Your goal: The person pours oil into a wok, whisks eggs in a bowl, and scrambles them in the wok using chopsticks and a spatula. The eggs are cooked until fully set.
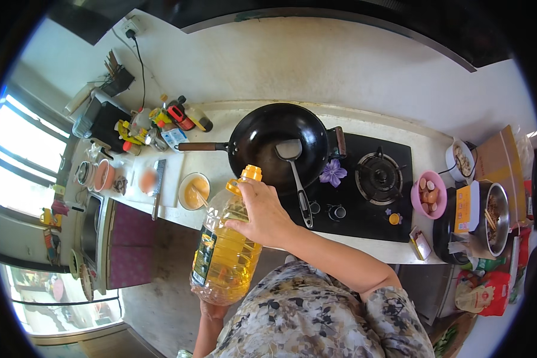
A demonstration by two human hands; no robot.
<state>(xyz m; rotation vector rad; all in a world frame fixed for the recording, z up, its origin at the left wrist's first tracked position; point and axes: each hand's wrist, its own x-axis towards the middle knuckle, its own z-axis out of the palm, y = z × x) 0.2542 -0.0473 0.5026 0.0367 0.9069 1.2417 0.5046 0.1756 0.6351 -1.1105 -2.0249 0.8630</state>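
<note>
A large clear plastic bottle of golden cooking oil [230,259] is held before me, tilted slightly to the right. My right hand [264,215] grasps it just below the yellow neck. Under its base is my left hand [214,309], mostly hidden by the bottle. Just beyond the bottle sits a black wok [259,129] on the cooktop. Inside it rests a metal spatula [290,150], its handle [304,208] leaning over the near rim. A small round yellow cap [394,219] lies on the cooktop's right front corner.
Left of the wok are a bowl of beaten egg [196,190] with chopsticks, a cleaver [158,192] on a white cutting board [172,168], and several seasoning bottles [181,116]. A gas burner [380,174], a pink bowl of eggshells [416,210] and a steel bowl [503,223] stand right.
</note>
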